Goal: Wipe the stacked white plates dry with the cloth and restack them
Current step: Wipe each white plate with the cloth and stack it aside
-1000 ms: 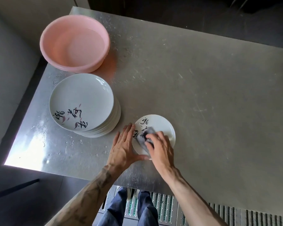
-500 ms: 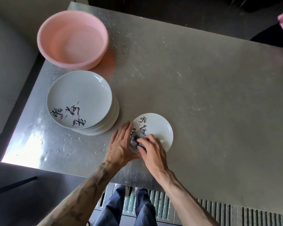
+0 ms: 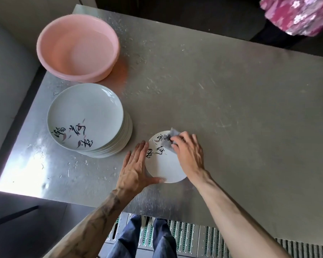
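- A small plate [image 3: 164, 164] lay flat on the steel table [image 3: 231, 108]. The left hand [image 3: 134, 170], fingers straight and together, braced its rim, and the right hand [image 3: 188, 155] pinched the grey cloth [image 3: 171, 137] on its far side.
- Risk: hard wiping might skid the plate.
- The plate stack [image 3: 86, 118] stood just left, with the pink basin [image 3: 77, 47] behind; neither blocked the wiping.

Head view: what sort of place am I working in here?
Likely a restaurant or canteen dishwashing station: a scratched stainless-steel table, a tall stack of matching printed plates, a pink plastic basin, and metal floor grating.
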